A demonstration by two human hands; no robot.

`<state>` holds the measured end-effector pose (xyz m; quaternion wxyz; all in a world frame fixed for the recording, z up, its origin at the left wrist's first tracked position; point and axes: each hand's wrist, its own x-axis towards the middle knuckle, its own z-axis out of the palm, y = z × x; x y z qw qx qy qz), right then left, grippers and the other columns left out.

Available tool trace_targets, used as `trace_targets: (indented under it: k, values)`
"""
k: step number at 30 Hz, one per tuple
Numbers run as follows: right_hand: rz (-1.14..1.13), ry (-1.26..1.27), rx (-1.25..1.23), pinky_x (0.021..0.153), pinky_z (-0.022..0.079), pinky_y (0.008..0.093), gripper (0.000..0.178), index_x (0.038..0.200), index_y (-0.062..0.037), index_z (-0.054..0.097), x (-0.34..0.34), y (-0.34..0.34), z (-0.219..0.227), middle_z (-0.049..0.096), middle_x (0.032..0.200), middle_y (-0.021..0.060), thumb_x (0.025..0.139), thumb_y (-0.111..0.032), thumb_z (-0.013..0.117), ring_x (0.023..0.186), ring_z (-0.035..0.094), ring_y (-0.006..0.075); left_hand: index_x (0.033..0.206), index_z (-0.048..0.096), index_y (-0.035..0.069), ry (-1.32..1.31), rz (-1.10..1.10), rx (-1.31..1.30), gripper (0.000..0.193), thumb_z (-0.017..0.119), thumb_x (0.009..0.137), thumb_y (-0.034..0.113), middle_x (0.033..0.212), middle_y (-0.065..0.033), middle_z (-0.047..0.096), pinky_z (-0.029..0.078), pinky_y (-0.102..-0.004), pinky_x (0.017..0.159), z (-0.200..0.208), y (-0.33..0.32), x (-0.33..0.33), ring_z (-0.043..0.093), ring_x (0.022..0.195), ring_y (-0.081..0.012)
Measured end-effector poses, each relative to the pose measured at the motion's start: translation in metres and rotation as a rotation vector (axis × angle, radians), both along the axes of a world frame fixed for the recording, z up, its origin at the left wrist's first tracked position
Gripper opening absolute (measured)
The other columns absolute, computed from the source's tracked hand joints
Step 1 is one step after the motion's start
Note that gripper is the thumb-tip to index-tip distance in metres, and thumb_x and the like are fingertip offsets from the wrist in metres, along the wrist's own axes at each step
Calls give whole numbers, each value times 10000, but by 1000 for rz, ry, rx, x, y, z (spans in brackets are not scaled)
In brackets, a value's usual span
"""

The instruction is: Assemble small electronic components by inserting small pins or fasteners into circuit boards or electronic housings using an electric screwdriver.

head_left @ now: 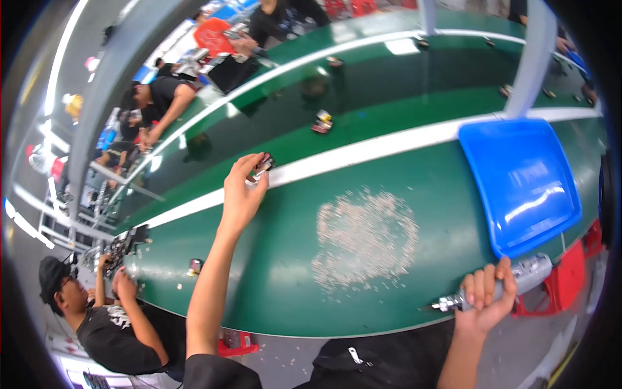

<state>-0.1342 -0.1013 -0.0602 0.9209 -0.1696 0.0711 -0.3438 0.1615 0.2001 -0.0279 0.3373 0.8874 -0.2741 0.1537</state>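
My left hand reaches out over the white rail, its thumb and fingers closed on a small dark assembled part with shiny metal. My right hand, at the table's near edge, is wrapped around a grey electric screwdriver. The screwdriver's silver tip points left. Between my hands, many tiny pale pieces lie scattered on the green tabletop. A blue plastic tray lies on the right of the table, just beyond my right hand. Another small part lies left of my left forearm.
Past the white rail runs a green conveyor carrying several small parts, one of them close by. A grey post rises behind the tray. A co-worker sits at the left. Red stools stand below at the right.
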Motion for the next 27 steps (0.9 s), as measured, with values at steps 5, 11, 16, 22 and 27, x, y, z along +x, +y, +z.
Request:
trace_targets:
  k: [5,11,16,22,27]
  values:
    - [106,12,37,440,342,271,175,826,-90,447,1,1,-2,322,476,-25,929,-230,435,380,307,92,1184,582,-2,14,-574,100,529,650,662,-48,1181,-151,557,480,-383,839,18,-94,-140,572,990,-315]
    - [170,-40,-19,454,375,276,181,838,-78,457,-32,1,-2,369,484,-12,943,-224,440,387,365,101,1130,578,-65,97,-864,148,498,622,634,-73,1180,-168,557,481,-409,813,-3,-142,-202,562,976,-324]
    - [169,-30,-38,450,390,282,187,844,-76,471,-46,10,-8,381,480,-10,945,-226,423,380,379,108,1075,588,-66,19,-862,188,464,654,616,-74,1125,-162,578,497,-387,747,-10,-153,-212,569,928,-316]
    - [211,84,15,457,392,280,186,847,-84,464,-45,33,-11,372,484,-11,942,-235,409,378,350,112,943,611,-91,-84,-855,204,342,641,606,-43,1009,-161,609,523,-342,655,-15,-163,-214,587,859,-285]
    - [198,279,-31,432,385,285,176,822,-97,431,-40,44,-8,362,482,-1,929,-235,412,379,363,123,863,617,-126,-369,-849,226,305,629,580,-12,928,-186,613,533,-297,579,-18,-165,-215,596,796,-255]
